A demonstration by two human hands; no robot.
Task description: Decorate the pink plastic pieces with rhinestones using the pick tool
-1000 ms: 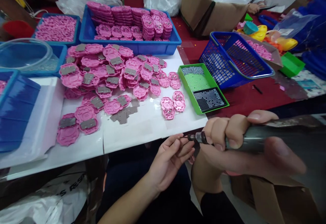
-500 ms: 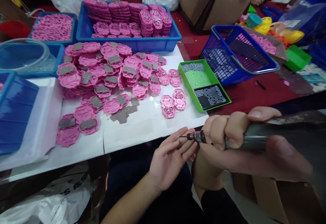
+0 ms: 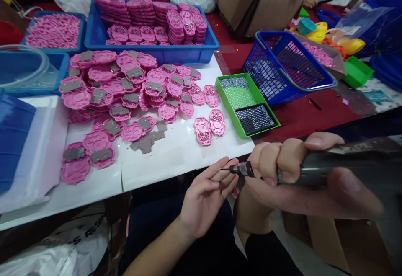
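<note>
Dark-bodied and bulky, the power screwdriver [image 3: 317, 170] lies sideways in my right hand [image 3: 276, 193], fingers closed firmly round its barrel just beyond the edge of the white table [image 3: 176, 158]. From the head view, its thin bit [image 3: 225, 168] points across the fingers of my left hand [image 3: 201, 209], which is palm up and spread open, with no part that I can see in its hold. I cannot tell whether the tip touches skin or carries a screw. With metal this near bare fingers, a bump of my wrist or an early squeeze of the trigger could jab or scratch me.

Close ahead sits the green tray [image 3: 259, 132] of screws [image 3: 234, 82], near the table edge; if I swing the heavy tool carelessly, I could knock it and scatter them. Two pink casings [image 3: 217, 122] lie just beside it, easy to catch with a sleeve. Farther left, the heap of pink shells [image 3: 117, 86] is uneven and its grey plates [image 3: 153, 86] look loosely laid, so tugging one from underneath could make the others slide.
</note>
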